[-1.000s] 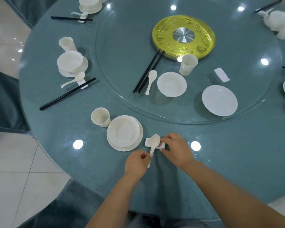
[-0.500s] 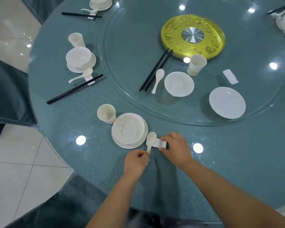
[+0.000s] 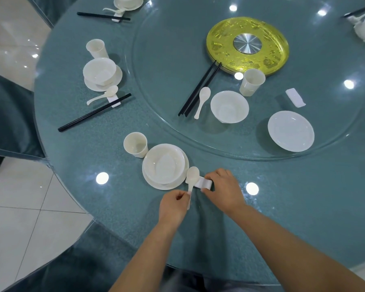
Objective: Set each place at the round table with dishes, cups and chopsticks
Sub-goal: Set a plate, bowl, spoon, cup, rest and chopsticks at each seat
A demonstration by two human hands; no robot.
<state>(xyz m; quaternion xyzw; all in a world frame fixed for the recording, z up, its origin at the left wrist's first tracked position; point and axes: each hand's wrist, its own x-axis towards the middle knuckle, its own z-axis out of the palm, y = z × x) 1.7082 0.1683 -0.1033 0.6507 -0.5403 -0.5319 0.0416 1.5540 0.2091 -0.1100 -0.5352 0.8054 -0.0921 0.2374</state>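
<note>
**Two hands settle a spoon onto its rest at a half-laid place**

Head camera, looking down at a round table point(image 3: 72, 169) topped in speckled teal, with a clear glass turntable point(image 3: 160, 60) filling the upper right of the frame.

Low centre, the left hand point(image 3: 173, 205) pinches the thin handle of a white spoon point(image 3: 192, 177) between curled fingertips. The spoon's oval scoop lies on the left end of a small white rest point(image 3: 204, 183). The right hand point(image 3: 223, 190) grips the right end of that rest, thumb and fingers curled over it, seemingly to keep it from sliding while the spoon is lined up.

Just left of the spoon, and touching or nearly touching it, a smooth white bowl point(image 3: 163, 163) sits in a shallow plate point(image 3: 156, 183). A cream cup point(image 3: 135, 144) stands upright against the plate's upper-left edge. This place has no chopsticks yet; the free end of the rest looks meant for them.

At centre left, a finished place shows the pattern: bowl on plate, cup behind, spoon and black chopsticks point(image 3: 94, 112) sharing one rest.

On the turntable wait spare pieces, probably for the settings to come: paired black chopsticks point(image 3: 199, 89), a spoon, a bowl, a cup, a flat plate point(image 3: 291, 131) and another rest point(image 3: 295, 97). Above them lies an embossed gold disc point(image 3: 268, 57) with a brushed-metal centre.
</note>
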